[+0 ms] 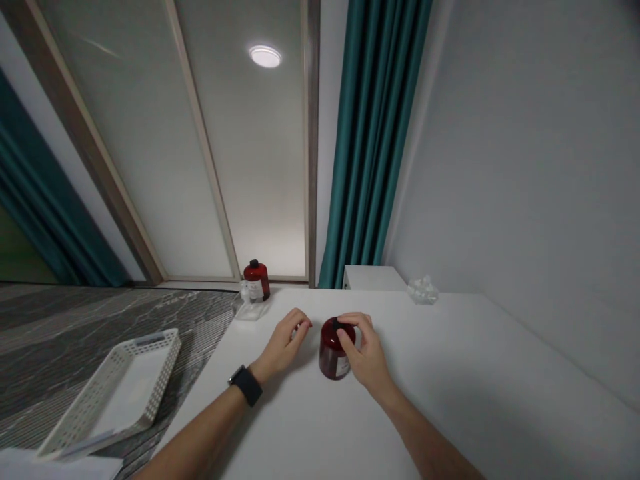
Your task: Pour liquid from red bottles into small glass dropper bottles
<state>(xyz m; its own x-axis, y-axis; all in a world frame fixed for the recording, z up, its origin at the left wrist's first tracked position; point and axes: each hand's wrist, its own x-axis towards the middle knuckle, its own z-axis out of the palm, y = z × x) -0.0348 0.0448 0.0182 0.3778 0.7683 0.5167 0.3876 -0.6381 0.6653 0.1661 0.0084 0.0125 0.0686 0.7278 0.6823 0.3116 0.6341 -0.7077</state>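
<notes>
A dark red bottle [330, 360] with a white label and a black cap [336, 325] stands upright on the white table [310, 427]. My right hand [367, 353] reaches over it from the right, thumb and fingers pinching the cap. Left of the bottle and apart from it, my left hand [285, 340] is closed with the fingers curled in. Whatever it may hold is hidden. A dark watch [246, 385] is on the left wrist.
A second red bottle [257, 275] stands at the table's far left corner, beside clear plastic packaging [250, 310]. Crumpled clear plastic [423, 291] lies at the back right, near a white cabinet [375, 277]. A white perforated basket [163, 377] is lower left, off the table.
</notes>
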